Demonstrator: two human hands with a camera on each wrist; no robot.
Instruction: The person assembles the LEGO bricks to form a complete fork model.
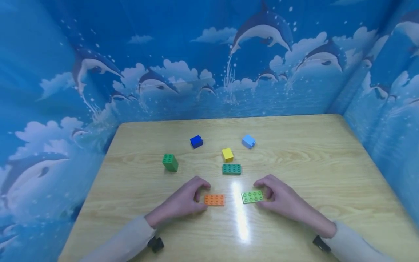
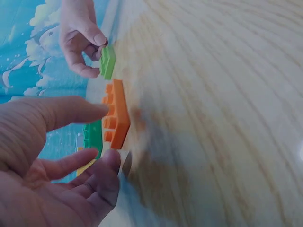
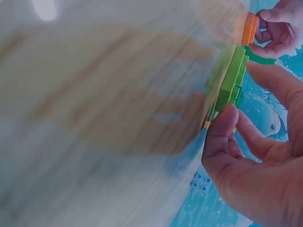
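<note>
In the head view an orange brick [image 1: 214, 200] lies flat, studs up, just right of my left hand [image 1: 188, 198]. Thumb and fingers are spread apart around the brick's left end; in the left wrist view the thumb overlaps the studs of the orange brick [image 2: 116, 115]. A light green brick [image 1: 252, 197] lies across from it, by my right hand [image 1: 281, 196]. That hand's fingers and thumb are parted at the right end of the light green brick, fingertips close to its sides in the right wrist view [image 3: 231, 82].
Beyond the hands are a dark green brick [image 1: 231, 169], a yellow brick [image 1: 227, 155], a dark blue brick [image 1: 196, 142] and a light blue brick [image 1: 248, 141]. At the left stands a tall green brick [image 1: 170, 163]. A dolphin-print curtain [image 1: 183, 65] surrounds the wooden table [image 1: 311, 156].
</note>
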